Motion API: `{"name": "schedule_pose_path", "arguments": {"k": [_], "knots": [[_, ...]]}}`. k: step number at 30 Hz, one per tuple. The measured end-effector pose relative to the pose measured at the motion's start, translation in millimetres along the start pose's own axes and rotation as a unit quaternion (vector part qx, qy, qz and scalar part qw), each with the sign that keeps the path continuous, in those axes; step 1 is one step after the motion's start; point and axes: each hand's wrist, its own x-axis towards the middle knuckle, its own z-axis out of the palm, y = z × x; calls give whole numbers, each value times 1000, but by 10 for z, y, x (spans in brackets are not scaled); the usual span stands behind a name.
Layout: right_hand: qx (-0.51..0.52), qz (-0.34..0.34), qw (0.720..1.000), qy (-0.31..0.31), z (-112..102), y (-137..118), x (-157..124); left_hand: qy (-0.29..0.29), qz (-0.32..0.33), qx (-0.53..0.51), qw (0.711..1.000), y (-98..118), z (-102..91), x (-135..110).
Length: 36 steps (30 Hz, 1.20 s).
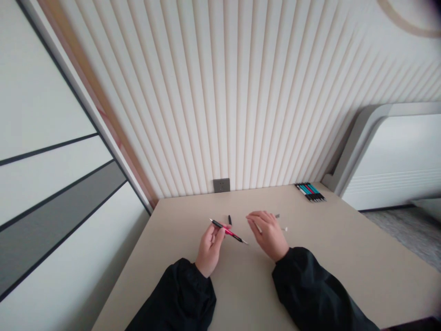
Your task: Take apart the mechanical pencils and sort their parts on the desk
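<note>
My left hand (209, 246) is closed around a pen (229, 232) with a red middle and black ends. Thin, pale tips show at both ends of the pen, which slants down to the right. A short black piece (229, 219) lies on the table just behind it. My right hand (268, 232) is held to the right of the pen, apart from it, with thumb and fingers drawn together. A sliver of something pale shows between these fingers, too small to name. Past that hand, a small white piece (285, 229) and a small grey piece (277, 215) are partly visible.
Several pens (310, 192) in blue, red, white and black lie side by side at the table's back right. A ribbed wall with a dark socket (221, 185) borders the beige table (165, 243). A white cabinet stands left, a pale headboard (396, 151) right.
</note>
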Motion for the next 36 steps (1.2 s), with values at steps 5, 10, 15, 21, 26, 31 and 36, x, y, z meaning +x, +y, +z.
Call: {"name": "schedule_pose_path", "arguments": {"k": [5,10,15,21,26,31,36], "knots": [[-193,162,968,6,-131,644,-50,-30,6,24,999,-3,-12,-26],[-226,227,947,-36,-132,972,-158,-68,44,146,986,-21,-42,-38],[-221,218,949,-48,-65,1034,-183,-104,173,308,930,-1,-45,-36],[-205,221,953,-44,-46,1090,-198,-135,230,374,888,5,-32,-48],[-181,209,961,-14,-67,1073,-188,-128,218,403,880,-27,-55,-31],[-27,178,982,57,-79,804,-75,-127,222,448,856,-53,-108,15],[230,174,957,17,36,348,-58,-127,211,460,853,-77,-131,38]]}}
